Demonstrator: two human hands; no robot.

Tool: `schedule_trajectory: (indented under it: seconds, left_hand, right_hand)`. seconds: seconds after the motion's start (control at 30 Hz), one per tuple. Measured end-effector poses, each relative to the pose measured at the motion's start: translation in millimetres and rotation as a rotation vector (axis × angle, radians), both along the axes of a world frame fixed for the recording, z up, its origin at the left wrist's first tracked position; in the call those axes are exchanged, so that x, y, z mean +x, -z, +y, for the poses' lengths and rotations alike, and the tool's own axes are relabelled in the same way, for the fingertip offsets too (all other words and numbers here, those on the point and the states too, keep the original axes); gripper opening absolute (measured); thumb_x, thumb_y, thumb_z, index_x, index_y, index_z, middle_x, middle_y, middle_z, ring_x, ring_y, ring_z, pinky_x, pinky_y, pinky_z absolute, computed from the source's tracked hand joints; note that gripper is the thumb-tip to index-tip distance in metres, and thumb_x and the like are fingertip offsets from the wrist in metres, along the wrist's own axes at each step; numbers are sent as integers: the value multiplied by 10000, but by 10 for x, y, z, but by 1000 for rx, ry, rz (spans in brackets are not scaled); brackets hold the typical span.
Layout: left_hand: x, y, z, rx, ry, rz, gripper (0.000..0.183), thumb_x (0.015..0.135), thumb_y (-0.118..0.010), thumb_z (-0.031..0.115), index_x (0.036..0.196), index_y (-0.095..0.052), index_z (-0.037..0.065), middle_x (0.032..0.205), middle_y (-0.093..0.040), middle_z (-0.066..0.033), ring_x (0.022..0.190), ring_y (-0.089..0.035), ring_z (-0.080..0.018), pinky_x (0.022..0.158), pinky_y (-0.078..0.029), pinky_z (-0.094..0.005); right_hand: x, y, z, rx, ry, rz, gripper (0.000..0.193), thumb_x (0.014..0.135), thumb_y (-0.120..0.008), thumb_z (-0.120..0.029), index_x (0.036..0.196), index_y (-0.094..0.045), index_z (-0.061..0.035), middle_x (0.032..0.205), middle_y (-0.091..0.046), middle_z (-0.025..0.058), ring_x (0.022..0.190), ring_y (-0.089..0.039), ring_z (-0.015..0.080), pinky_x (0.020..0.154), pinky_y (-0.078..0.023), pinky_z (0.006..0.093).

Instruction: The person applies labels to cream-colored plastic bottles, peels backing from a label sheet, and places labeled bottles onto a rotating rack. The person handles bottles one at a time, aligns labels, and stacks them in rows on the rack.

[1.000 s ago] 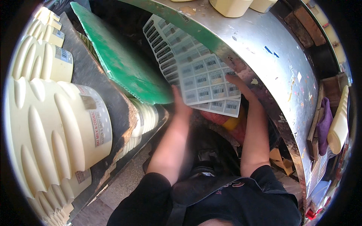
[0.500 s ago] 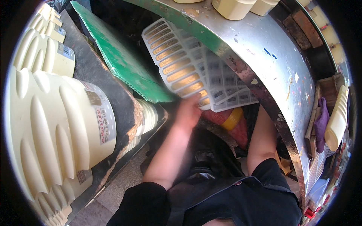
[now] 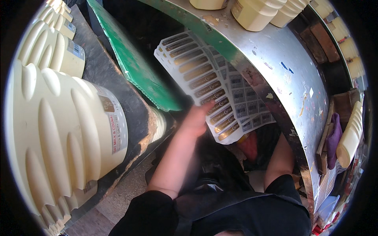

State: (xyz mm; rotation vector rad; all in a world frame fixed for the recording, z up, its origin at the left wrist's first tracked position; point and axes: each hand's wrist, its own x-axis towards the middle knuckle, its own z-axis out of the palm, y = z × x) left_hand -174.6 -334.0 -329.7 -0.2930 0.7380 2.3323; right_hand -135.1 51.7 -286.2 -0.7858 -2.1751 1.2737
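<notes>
Label sheets lie fanned above my lap, between the bench and the green board, their right side passing under the bench rim. That bench is the largest thing here and the likeliest trouble: a lift straight up could catch the sheets on its rim and crease them. Its top is shiny metal, scuffed and paint-flecked; the rim looks rough and stained.

An elbow swung wide to my left might knock the bottles off their dark shelf. They are cream, bulging, scooped with long grooves; the shelf's edge is chipped to brown.

The board, if nudged, could tip onto the sheets and bend them. It is flat and stiff, smeared pale, with a ragged edge.

As for the sheets, they look thin and slick, so a loose pinch could let the upper ones slide off those beneath. Uppermost run rounded gold strips like ladder rungs; below, greyer sheets carry grids of barcode squares.

My left hand is clamped on their near left edge, thumb over the gold, the fingers underneath hidden. My right hand is out of sight beyond the forearm; I cannot tell whether its fingers are together or apart.

Smallest, blue scraps cling to the metal.
</notes>
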Motion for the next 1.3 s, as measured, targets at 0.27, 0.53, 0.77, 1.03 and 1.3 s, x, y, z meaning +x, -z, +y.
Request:
schedule_trajectory:
  seconds: [0.27,0.53,0.77,1.03,1.3]
  left_hand:
    - [-29,10,58,-83,-69,-23,472,949,-683,95,1387,-518,39,1299,-623,-134,1189,-614,-279,1006,-516,-451]
    - [25,-47,65,-166,-170,102,533,954,-705,158,1409,-460,26,1324,-608,-139,1223,-587,-272,1049,-473,-428]
    - [58,-122,72,-252,-264,196,570,904,-620,18,1422,-382,4,1292,-592,-175,1183,-588,-295,1046,-451,-423]
    - [213,-320,123,-658,-295,443,505,946,-554,-11,1404,-342,-33,1322,-524,-158,1188,-513,-208,1034,-424,-337]
    - [-383,-656,319,-542,-546,558,452,913,-518,-28,1339,-371,-53,1248,-577,-234,1168,-576,-309,1047,-422,-398]
  right_hand:
    - [68,-63,85,19,10,6,515,947,-648,-177,1414,-502,-17,1318,-619,176,1159,-624,256,991,-494,399]
    - [333,19,35,14,37,-29,510,948,-646,-164,1415,-501,-18,1315,-622,174,1152,-628,253,986,-498,392]
    - [545,292,-190,-23,43,-79,506,950,-645,-153,1415,-500,-18,1312,-624,173,1146,-633,250,981,-501,387]
    - [441,327,-226,-11,24,-99,501,951,-643,-140,1415,-499,-18,1309,-627,172,1140,-637,248,975,-505,380]
    - [-30,459,-243,54,-8,-144,497,952,-641,-128,1415,-498,-18,1306,-629,171,1133,-642,245,969,-509,374]
